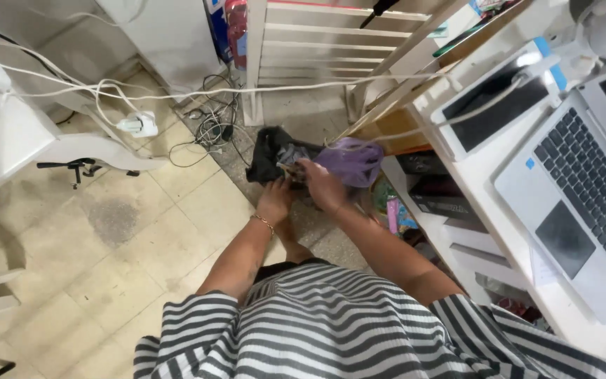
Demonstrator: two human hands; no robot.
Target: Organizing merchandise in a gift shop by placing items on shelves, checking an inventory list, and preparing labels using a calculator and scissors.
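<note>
We had both hands down at the floor by the white shelf point(450, 231): left hand point(275, 200) curled on the dark cloth bundle point(269, 156), right hand point(322, 184) closed on the purple bag point(353, 160). Both looked soft, light and floppy; a gathered edge seemed the best grip.
</note>
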